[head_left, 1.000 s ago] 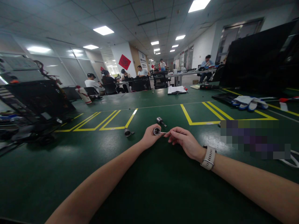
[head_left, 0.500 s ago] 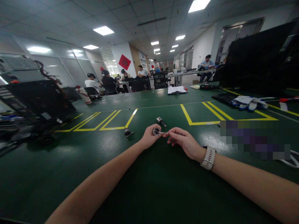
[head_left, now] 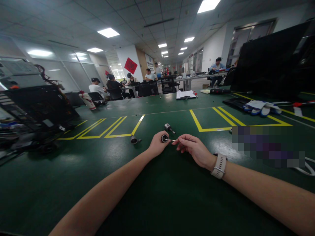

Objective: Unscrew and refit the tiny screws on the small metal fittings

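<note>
Green worktop (head_left: 169,183), marked with yellow tape (head_left: 214,129); work held just above its near part, between the forearms, probably for easy reach and a straight view down. Big dark panel (head_left: 270,62) stands at right, well apart from the hands. Pair of gloves (head_left: 259,106) lies in front of it, off to the side; fingers bare, likely for better feel on small pieces. Clipboard (head_left: 185,94) far back, beyond the tape, perhaps to keep paper away from the parts.

Right grip (head_left: 193,147): thumb and forefinger pinched on the outer end of the rod, other fingers loosely curled. A light hold, suited to fine angling. Left grip (head_left: 157,144): closed around the cup, apparently as the steady side. Cup (head_left: 162,139) is in that hand, open mouth turned up towards the head, which seems to let the eye and rod in together.

Shafted part (head_left: 167,126) on the worktop just beyond the left grip, lying on its side, shaft pointing right. Second cup (head_left: 134,140) to the left, within reach; its orientation is hard to settle. Rod (head_left: 172,140) spans the gap between the grips, inner end at the cup's mouth; depth inside cannot be told. Small bit (head_left: 139,140) beside the second cup, too small to identify.
</note>
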`<state>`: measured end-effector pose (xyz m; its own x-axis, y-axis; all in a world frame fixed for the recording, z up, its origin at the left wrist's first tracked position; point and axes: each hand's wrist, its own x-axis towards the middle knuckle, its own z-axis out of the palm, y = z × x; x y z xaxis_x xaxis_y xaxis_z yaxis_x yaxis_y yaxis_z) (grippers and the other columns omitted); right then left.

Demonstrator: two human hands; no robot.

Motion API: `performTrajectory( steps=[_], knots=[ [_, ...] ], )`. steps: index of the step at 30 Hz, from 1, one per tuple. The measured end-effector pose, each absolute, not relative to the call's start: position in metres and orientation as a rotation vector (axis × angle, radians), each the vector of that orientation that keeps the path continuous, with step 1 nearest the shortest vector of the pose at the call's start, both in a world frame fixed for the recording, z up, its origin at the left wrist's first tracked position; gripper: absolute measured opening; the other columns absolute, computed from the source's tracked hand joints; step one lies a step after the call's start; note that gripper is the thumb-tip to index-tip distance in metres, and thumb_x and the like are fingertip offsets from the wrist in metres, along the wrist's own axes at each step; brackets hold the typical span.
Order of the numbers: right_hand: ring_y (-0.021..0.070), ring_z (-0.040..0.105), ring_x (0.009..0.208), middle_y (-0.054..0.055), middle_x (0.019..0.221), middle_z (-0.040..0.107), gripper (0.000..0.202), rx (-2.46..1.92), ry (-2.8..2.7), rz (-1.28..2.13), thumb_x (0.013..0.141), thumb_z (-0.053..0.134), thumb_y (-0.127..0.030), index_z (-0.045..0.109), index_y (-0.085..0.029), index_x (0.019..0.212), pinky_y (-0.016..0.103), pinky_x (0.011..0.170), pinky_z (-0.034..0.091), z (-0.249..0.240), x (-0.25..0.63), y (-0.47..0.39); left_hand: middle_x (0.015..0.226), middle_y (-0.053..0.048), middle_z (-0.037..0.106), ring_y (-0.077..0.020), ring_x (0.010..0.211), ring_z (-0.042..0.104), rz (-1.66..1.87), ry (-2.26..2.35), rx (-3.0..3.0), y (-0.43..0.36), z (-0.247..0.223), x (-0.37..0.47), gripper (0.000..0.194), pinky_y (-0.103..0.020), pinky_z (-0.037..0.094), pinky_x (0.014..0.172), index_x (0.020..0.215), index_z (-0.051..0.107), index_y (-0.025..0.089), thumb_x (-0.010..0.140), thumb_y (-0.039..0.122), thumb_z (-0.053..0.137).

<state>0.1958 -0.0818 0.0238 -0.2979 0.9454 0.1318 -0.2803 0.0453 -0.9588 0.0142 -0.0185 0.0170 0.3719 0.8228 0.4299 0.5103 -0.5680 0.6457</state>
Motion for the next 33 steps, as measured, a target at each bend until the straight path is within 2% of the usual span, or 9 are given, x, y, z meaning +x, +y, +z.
performTrajectory(
  steps=[14, 25, 33],
  knots=[
    [0.0165, 0.056, 0.075, 0.004, 0.088, 0.065, 0.012, -0.803, -1.288, 1.401, 0.082, 0.056, -0.03, 0.063, -0.019, 0.081, 0.032, 0.066, 0.039, 0.0255, 0.1953, -0.0835, 0.07, 0.002, 0.053, -0.0132, 0.067, 0.049, 0.997, 1.285, 2.351, -0.0184, 0.0166, 0.015, 0.009, -0.026, 0.037, 0.062, 0.069, 0.053, 0.016, 0.069, 0.014, 0.062],
    [0.0171, 0.057, 0.08, 0.004, 0.096, 0.065, 0.013, -0.81, -1.41, 1.371, 0.082, 0.058, -0.03, 0.063, -0.021, 0.088, 0.032, 0.067, 0.043, 0.0222, 0.1957, -0.0829, 0.068, 0.003, 0.052, -0.0122, 0.063, 0.049, 0.985, 1.339, 2.336, -0.0186, 0.0158, 0.0159, 0.009, -0.024, 0.036, 0.058, 0.071, 0.053, 0.017, 0.069, 0.018, 0.062],
    [0.0183, 0.057, 0.081, 0.003, 0.091, 0.063, 0.016, -0.841, -1.47, 1.33, 0.08, 0.062, -0.032, 0.066, -0.021, 0.09, 0.034, 0.069, 0.044, 0.0227, 0.195, -0.0841, 0.067, 0.003, 0.055, -0.0128, 0.062, 0.051, 0.926, 1.36, 2.335, -0.022, 0.0185, 0.0169, 0.01, -0.024, 0.037, 0.056, 0.072, 0.055, 0.017, 0.07, 0.022, 0.063]
  ],
)
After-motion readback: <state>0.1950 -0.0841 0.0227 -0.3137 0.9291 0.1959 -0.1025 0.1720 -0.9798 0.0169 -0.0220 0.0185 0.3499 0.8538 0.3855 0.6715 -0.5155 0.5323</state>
